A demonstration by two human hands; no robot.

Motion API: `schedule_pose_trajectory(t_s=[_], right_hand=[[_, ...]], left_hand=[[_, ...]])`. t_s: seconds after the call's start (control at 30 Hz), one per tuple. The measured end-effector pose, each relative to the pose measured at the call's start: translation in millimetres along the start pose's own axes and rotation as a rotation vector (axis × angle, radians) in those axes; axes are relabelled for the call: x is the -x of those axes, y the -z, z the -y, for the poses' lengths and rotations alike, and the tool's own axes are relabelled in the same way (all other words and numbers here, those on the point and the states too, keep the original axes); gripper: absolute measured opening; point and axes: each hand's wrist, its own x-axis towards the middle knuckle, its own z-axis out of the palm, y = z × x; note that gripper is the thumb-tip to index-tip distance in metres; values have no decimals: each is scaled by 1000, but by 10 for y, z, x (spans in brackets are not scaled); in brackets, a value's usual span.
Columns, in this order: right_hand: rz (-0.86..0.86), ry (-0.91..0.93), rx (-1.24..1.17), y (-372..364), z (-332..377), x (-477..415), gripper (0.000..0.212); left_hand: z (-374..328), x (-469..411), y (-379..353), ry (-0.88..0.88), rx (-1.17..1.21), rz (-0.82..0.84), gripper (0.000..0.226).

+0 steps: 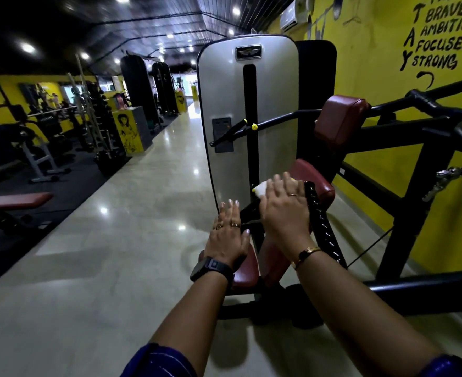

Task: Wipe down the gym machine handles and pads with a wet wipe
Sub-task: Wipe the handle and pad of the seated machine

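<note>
- Against the yellow wall (374,77): gym machine (247,118), grey shroud upright, black frame stretching off to the right.
- High on that frame, maroon upper pad (341,118). Further down, maroon lower pad (318,183), just behind the right hand. Nearest of all, maroon seat pad (247,270), beneath both wrists.
- Hard by the right hand's little-finger side: black ribbed handle (322,229), slanting down towards the camera.
- Now the right hand (284,210): back up, fingers together and nearly straight, laid flat over the wet wipe and pressing it down at the handle's top end. Thumb hidden, so no telling whether pinching as well.
- Left hand (228,235): released, holding nothing, fingers straight and slightly spread, palm down beside the foot of the shroud. Touching the black bar below or hovering over it, cannot tell.
- Wet wipe (261,189): white, bunched, poking out past the right forefinger, in front of the shroud's dark slot.
- Smallest: black watch (210,269) on the left wrist, gold bracelet (306,255) on the right.
</note>
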Motion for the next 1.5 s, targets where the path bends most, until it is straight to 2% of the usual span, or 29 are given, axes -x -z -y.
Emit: schedule_pose_trajectory(t_s=[0.07, 0.13, 0.27, 0.33, 0.4, 0.47, 0.57, 0.7, 0.8, 0.97, 1.1, 1.23, 1.3, 1.4, 1.5], right_hand=[[-21, -57, 28, -32, -108, -75, 52], [-66, -32, 11, -65, -62, -90, 47], [-46, 276, -40, -84, 203, 72, 20], [-35, 360, -86, -38, 197, 121, 14], [-39, 351, -100, -15, 108, 88, 9], [-59, 258, -80, 6, 19, 17, 9], [-23, 174, -60, 30, 17, -25, 29], [107, 299, -30, 26, 199, 126, 47], [200, 267, -68, 10, 279, 229, 55], [207, 225, -66, 90, 276, 166, 89], [164, 202, -59, 76, 294, 84, 88], [239, 255, -39, 156, 262, 226, 93], [263, 252, -28, 171, 224, 247, 88], [238, 135, -15, 135, 135, 113, 65], [87, -60, -80, 72, 59, 6, 63]], left_hand=[[2, 7, 8, -2, 6, -10, 85], [6, 4, 5, -7, -2, -12, 87], [0, -18, 14, -11, -13, 12, 78], [-7, -18, 30, -2, 1, 18, 75], [-19, -8, 31, -7, 6, 10, 74], [-26, -2, 24, -3, -1, 3, 75], [-26, 6, 27, 8, -2, -2, 78], [-11, -16, 38, -7, -9, 25, 74], [-6, -25, 29, 3, -26, 60, 76], [14, -46, 15, 3, -35, 75, 69], [-17, -18, 51, 6, 6, 52, 72], [-39, -24, 73, 10, -18, 85, 70], [-28, -23, 66, 10, 4, 59, 69], [8, -13, 22, -7, 27, 27, 69], [34, 4, -24, -20, 29, -16, 78]])
